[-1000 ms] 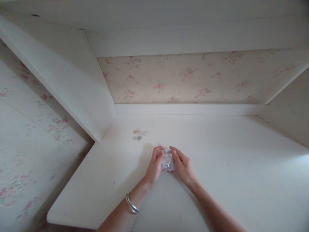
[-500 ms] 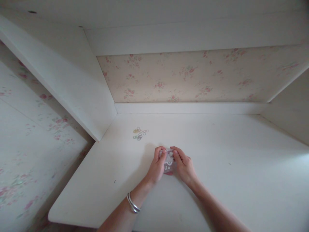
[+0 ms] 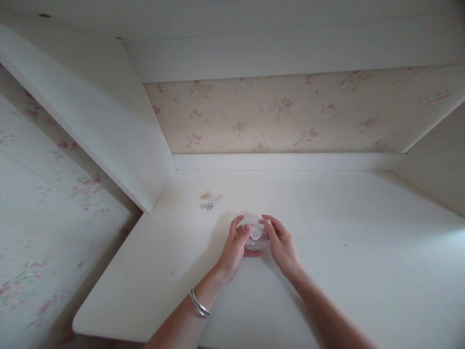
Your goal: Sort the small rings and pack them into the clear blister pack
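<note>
A small clear plastic bag [image 3: 257,241] with white print is held between my two hands, just above the white desk. My left hand [image 3: 235,247], with a silver bangle [image 3: 199,303] on its wrist, grips the bag's left side, thumb on top. My right hand [image 3: 282,245] pinches the right side between thumb and fingers. A reddish-pink strip shows at the bag's lower edge; I cannot tell if it is part of the bag or a finger beneath. Beyond my left hand lies a loose cluster of small rubber bands [image 3: 209,206], yellow, green, grey and pinkish.
The white desk [image 3: 316,208] has a rounded front-left corner. A white side panel [image 3: 145,179] rises at the left and a shelf [image 3: 254,29] hangs overhead. Behind is floral wallpaper [image 3: 269,116]. A small dark mark [image 3: 172,273] lies on the desk at left.
My hands have moved slightly apart, and the bag between them is spread wider and flatter. The rubber bands stay in place.
</note>
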`<state>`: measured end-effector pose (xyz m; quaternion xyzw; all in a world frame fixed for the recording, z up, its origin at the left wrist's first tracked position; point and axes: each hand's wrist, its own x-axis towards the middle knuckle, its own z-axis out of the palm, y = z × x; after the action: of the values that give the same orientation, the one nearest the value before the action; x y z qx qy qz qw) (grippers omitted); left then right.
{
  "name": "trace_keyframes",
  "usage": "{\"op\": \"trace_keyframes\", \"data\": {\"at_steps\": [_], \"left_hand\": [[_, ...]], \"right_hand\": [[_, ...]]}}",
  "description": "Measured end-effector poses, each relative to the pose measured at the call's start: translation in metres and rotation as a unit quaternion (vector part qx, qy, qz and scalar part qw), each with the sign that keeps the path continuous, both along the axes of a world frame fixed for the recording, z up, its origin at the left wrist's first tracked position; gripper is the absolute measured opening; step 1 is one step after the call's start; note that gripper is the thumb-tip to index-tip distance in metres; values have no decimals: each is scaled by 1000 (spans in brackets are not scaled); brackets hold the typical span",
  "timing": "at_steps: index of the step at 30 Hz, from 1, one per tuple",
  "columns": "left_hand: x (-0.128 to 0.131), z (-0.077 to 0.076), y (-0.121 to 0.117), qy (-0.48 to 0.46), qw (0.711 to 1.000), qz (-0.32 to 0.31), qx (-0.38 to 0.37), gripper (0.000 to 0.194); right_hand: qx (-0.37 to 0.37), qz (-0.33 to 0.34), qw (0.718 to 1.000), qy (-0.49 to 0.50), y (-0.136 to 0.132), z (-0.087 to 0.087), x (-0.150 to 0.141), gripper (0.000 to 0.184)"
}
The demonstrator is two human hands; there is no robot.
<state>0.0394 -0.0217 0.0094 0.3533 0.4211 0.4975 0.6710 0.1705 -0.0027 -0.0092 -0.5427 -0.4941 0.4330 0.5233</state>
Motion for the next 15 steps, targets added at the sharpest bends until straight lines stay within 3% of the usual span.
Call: {"op": "trace_keyframes", "data": {"at_steps": [8,12,15], "left_hand": [[0,-3,2,109,992,-67,10,46],[-2,-10,5,95,995,-41,-2,44],[-5,-12,7,60,998,-13,-5,40]], "right_hand": [[-40,-59,995,74,8,-1,10,49],[-85,33,989,118,5,4,9,56],[-100,119,978,139,0,8,6,74]]}}
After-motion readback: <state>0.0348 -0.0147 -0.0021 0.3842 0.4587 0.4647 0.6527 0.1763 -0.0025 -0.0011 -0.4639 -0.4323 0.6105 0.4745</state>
